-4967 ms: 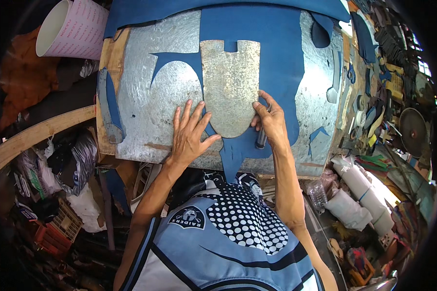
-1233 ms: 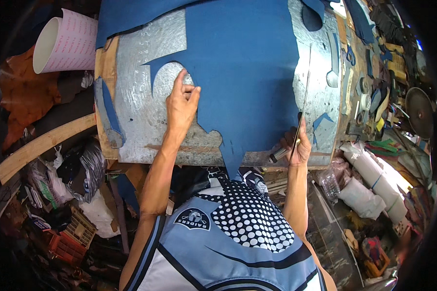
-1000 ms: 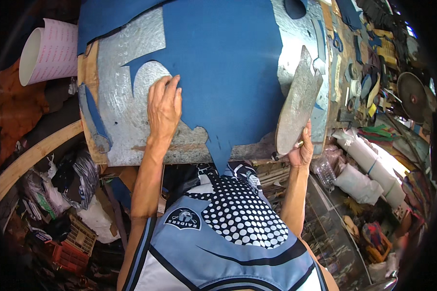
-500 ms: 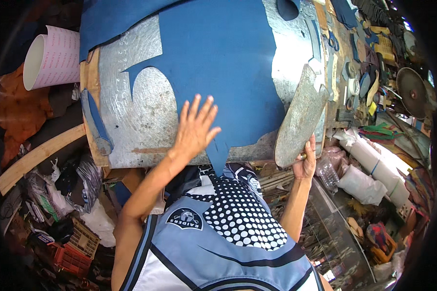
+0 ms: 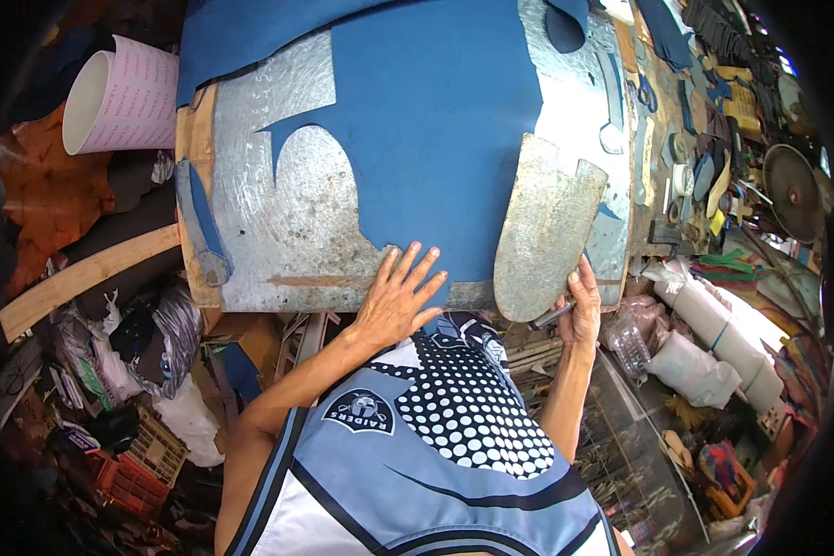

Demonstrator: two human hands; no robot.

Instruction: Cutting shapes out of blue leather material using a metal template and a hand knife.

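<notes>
A large blue sheet (image 5: 435,120), which looks like leather, covers the middle of the metal-topped table; a rounded piece is cut out of its left side. My left hand (image 5: 398,296) lies with fingers spread on the sheet's near edge. In my right hand (image 5: 581,310) is a grey, flat template (image 5: 547,232), long with a rounded near end and a notched far end. The template rests over the sheet's right edge. A small, slim grey tool (image 5: 549,318) also shows between the right fingers; its kind is unclear.
Another blue sheet (image 5: 250,37) lies folded at the far left. Scissors (image 5: 647,93), a white tape roll (image 5: 682,180) and several cut pieces lie along the right. A curved wooden strip (image 5: 93,278) juts out at left, near a white roll (image 5: 125,97). A fan (image 5: 793,185) stands far right.
The template has moved left, from beside the blue sheet to over its right edge, with my right hand on it. My left hand has slid back toward me, to the near edge.
</notes>
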